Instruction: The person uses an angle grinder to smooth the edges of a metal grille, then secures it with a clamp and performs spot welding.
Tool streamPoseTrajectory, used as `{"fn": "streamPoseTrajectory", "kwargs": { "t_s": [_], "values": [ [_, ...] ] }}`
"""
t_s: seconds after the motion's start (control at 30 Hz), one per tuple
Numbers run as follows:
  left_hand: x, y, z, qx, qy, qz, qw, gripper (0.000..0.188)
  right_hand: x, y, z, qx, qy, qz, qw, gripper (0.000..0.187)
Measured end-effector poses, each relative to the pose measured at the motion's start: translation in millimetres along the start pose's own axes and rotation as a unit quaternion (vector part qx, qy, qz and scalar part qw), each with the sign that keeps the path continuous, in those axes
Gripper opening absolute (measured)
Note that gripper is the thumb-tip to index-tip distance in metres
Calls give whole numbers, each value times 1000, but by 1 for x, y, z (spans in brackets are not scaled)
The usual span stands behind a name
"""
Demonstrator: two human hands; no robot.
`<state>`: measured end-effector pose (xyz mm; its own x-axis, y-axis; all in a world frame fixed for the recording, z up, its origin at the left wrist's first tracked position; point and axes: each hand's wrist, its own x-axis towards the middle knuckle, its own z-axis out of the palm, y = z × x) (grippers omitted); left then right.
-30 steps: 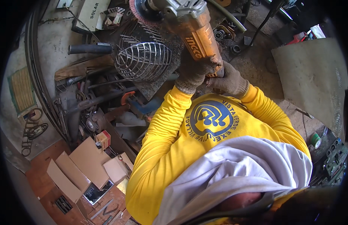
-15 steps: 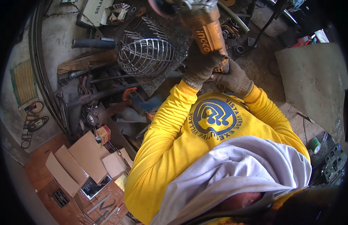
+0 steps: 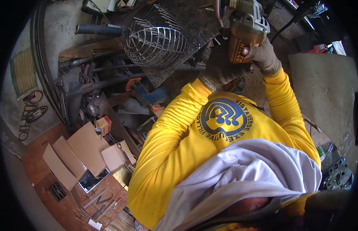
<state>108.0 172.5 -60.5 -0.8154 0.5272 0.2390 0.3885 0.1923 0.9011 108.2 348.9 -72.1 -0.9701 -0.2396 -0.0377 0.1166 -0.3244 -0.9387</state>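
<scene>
Head view: right hand (image 3: 268, 57) clasps 1 grinder (image 3: 246, 32); left hand (image 3: 224, 69) touches it, grip unclear; 1 wire cage (image 3: 156, 45) nearby.

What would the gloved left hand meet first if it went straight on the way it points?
The left hand would probably meet the orange housing of the angle grinder first; glove and housing seem to touch, though depth is unclear.

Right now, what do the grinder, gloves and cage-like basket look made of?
Grinder: probably plastic body, orange, smooth but grimy; its gear head looks like cast metal, dull grey with a slight shine.
Gloves: likely knitted fabric, matt, textured at the cuffs.
Basket: metal rods, apparently bare, bright glints; which metal, can't tell.
</scene>
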Motion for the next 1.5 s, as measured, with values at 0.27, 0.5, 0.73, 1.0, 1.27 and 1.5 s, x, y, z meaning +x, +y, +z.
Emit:
{"fn": "streamPoseTrajectory", "kwargs": {
  "t_s": [0.27,0.5,0.73,1.0,1.27,1.5],
  "values": [
    [-35,56,-65,292,-90,-164,938,40,-7,21,6,70,120,6,990,55],
    [-23,34,-220,572,163,-34,803,31,-13,31,9,55,108,3,993,56],
    [-15,-19,-235,442,80,-165,878,34,-42,62,18,-124,172,27,977,63],
    [-59,17,-199,429,126,-6,894,34,-80,113,-5,14,175,63,982,61],
    [-74,29,-189,508,147,42,848,38,-80,133,-3,-112,187,74,973,64],
    [-79,20,-198,465,209,-29,860,47,-68,123,20,-114,138,36,983,72]
  ]
}}
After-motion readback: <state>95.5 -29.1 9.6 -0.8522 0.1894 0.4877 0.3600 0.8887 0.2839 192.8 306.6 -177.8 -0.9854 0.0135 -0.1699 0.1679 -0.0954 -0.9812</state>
